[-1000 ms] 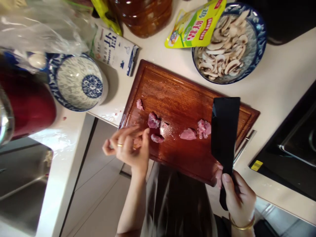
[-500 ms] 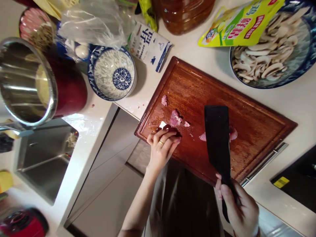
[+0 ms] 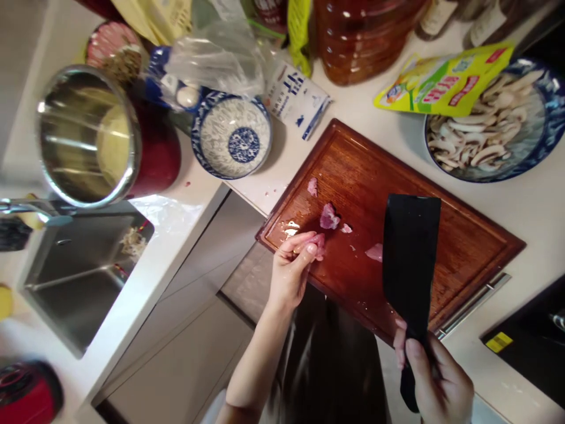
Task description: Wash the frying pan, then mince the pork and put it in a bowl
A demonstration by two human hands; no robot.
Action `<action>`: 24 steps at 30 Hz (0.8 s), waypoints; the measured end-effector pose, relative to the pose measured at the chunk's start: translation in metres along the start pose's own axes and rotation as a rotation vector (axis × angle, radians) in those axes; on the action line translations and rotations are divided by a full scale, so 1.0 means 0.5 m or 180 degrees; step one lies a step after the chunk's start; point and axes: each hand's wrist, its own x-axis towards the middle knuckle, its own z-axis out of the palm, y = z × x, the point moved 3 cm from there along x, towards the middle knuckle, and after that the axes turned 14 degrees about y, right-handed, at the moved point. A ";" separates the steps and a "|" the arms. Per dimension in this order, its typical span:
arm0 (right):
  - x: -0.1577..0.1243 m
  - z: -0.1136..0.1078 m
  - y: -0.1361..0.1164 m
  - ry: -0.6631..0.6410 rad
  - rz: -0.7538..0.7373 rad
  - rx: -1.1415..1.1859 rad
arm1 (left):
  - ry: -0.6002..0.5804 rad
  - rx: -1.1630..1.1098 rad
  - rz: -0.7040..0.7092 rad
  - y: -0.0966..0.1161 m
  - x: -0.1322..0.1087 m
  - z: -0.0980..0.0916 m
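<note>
Over the near left edge of the wooden cutting board (image 3: 348,159), my left hand (image 3: 292,265) pinches a small piece of raw meat (image 3: 318,242) between thumb and fingers. My right hand (image 3: 435,368) is wrapped round the handle of a black cleaver (image 3: 410,253), its broad blade over the right half of the board. Just beyond my left fingers lie a chunk of raw meat (image 3: 329,217) and a smaller scrap (image 3: 346,228). Another bit (image 3: 312,187) rests farther up. A pink slice (image 3: 374,252) shows beside the blade, which may hide more meat.
Sliced mushrooms fill a blue-rimmed bowl (image 3: 545,132) at the right, with a yellow pouch (image 3: 441,85) leaning over it. A patterned bowl (image 3: 245,144), a salt packet (image 3: 298,97) and a red steel-lined pot (image 3: 161,156) stand left. The sink (image 3: 95,265) is at far left.
My left hand has turned and lifted from the board, now showing the meat piece in its fingers. The cleaver has shifted slightly right in view. The whole view has shifted too.
</note>
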 end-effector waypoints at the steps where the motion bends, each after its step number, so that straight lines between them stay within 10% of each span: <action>1: -0.001 0.008 -0.016 -0.0064 -0.0056 -0.0001 | 0.0063 -0.0118 -0.0050 0.014 -0.001 -0.008; 6: -0.031 0.116 -0.120 -0.0701 -0.0146 0.0107 | 0.0379 -0.0788 0.0290 0.137 -0.001 -0.121; 11: -0.132 0.347 -0.232 -0.1490 -0.0024 0.0216 | 0.1542 -0.0957 0.1837 0.331 0.075 -0.437; 17: -0.337 0.702 -0.301 -0.2192 0.0118 0.0136 | 0.2951 0.0061 0.3255 0.626 0.317 -0.861; 21: -0.447 0.911 -0.329 -0.2266 0.0247 0.0119 | 0.2694 0.0948 0.3217 0.767 0.499 -1.002; 24: -0.503 1.025 -0.356 -0.2308 0.0299 0.0116 | 0.2599 0.0967 0.3134 0.785 0.552 -1.069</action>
